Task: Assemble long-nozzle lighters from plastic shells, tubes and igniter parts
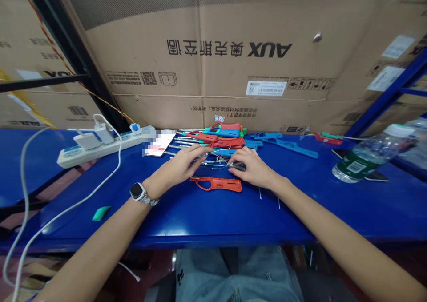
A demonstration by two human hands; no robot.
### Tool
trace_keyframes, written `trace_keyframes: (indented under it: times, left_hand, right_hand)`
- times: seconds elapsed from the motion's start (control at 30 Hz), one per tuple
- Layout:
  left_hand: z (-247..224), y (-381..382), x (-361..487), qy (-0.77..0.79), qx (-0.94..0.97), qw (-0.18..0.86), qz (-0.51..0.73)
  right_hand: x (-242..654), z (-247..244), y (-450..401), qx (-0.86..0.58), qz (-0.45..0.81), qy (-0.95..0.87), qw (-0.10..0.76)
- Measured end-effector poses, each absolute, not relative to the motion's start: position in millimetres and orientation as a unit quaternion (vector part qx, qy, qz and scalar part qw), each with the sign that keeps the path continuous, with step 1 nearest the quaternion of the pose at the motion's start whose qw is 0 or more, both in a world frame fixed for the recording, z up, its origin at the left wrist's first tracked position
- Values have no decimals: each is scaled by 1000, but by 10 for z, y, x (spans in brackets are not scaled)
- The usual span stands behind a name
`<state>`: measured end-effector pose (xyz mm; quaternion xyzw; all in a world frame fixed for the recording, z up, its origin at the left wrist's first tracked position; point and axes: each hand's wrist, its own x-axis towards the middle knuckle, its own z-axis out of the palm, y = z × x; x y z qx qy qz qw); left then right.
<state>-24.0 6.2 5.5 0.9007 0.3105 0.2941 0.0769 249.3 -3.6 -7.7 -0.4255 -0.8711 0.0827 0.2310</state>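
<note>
Nearby, slim looped orange shell [223, 185]

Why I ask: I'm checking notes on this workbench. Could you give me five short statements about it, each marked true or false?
1. The fingers of the right hand are on a dark piece. True.
2. The clear bottle stands at the left, beside the power strip. False: the bottle is at the right, while the power strip is at the left.
3. An orange handle piece lies on the blue table. True.
4. The AUX lettering on the large carton facing the person reads upright. False: the lettering on that carton is upside down.
5. A watch is worn on the left wrist. True.
</note>
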Motion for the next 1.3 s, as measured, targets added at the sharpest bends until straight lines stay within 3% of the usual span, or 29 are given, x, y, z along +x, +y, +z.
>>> trace_keyframes:
  times: [0.23, 0.53, 1.07, 1.3]
  left_hand:
    - [113, 24, -313, 345, 894, 103, 267]
    - [160, -10, -413, 389, 876, 211, 192]
    - [121, 15, -442, 385, 889, 199, 149]
    - [172, -123, -314, 335, 907, 131, 217]
  right_hand:
    - [2457, -40, -163, -390, 139, -861, 294]
    - [2399, -139, -370, -404, 233, -830, 307]
    - [2267, -223, -434, -393, 108, -878, 251]
    - [2268, -270, -407, -399, 52, -888, 223]
